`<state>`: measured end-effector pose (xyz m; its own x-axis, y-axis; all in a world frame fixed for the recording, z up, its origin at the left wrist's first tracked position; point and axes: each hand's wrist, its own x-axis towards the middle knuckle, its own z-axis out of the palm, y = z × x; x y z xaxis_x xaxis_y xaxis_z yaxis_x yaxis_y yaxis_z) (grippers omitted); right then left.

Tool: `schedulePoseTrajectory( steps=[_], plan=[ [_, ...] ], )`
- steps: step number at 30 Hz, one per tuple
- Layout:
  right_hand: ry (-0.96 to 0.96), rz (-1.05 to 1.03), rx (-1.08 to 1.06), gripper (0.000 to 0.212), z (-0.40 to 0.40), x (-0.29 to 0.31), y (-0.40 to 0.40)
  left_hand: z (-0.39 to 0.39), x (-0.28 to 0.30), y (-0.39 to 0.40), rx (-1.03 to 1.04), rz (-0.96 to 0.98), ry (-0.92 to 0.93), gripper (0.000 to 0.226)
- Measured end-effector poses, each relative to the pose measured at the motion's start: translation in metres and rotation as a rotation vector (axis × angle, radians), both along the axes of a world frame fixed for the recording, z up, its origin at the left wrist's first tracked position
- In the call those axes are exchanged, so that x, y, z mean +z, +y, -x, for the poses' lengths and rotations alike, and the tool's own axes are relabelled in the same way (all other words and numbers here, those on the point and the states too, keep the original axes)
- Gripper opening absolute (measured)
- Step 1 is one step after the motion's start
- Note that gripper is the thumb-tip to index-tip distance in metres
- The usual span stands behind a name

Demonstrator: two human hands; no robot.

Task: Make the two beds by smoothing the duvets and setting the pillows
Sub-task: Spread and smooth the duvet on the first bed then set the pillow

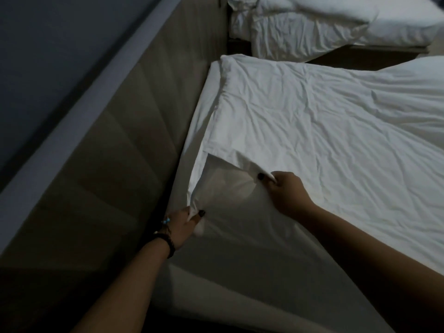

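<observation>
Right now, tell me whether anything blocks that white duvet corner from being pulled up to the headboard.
Nothing visible does. Left hand and right hand both pinch the crumpled white duvet edge; bare white sheet runs from it to the padded beige headboard.

We lose the far bed (336,27) at the top edge, its pillows indistinct among rumpled linen. The near duvet (324,121) runs off the right edge. Both hands' fingertips are buried in fabric folds, and dim light blurs the lower mattress (240,272).
</observation>
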<state>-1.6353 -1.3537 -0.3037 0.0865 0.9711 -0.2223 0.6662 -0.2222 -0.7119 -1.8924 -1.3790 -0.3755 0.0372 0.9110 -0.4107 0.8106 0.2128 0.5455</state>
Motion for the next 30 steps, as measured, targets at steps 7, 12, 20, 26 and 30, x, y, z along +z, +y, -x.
schedulePoseTrajectory(
  steps=[7, 12, 20, 26, 30],
  plan=[
    [-0.142, 0.025, 0.261, 0.047, 0.093, 0.019, -0.01, 0.084, -0.015, -0.074, 0.131, 0.151, -0.105, 0.046],
    [-0.201, 0.098, 0.357, 0.044, 0.104, 0.008, -0.019, 0.089, -0.029, -0.079, 0.214, 0.173, -0.192, 0.016],
    [-0.187, 0.094, 0.12, 0.046, 0.026, -0.017, -0.012, 0.046, -0.039, -0.038, 0.152, 0.147, -0.207, 0.053],
    [-0.054, -0.023, 0.061, 0.044, -0.014, -0.017, -0.002, 0.005, -0.017, -0.024, 0.235, -0.014, -0.153, 0.027],
    [0.036, -0.038, 0.108, 0.039, -0.051, -0.027, -0.005, -0.027, -0.006, -0.022, 0.306, -0.087, -0.146, 0.016]
  ],
)
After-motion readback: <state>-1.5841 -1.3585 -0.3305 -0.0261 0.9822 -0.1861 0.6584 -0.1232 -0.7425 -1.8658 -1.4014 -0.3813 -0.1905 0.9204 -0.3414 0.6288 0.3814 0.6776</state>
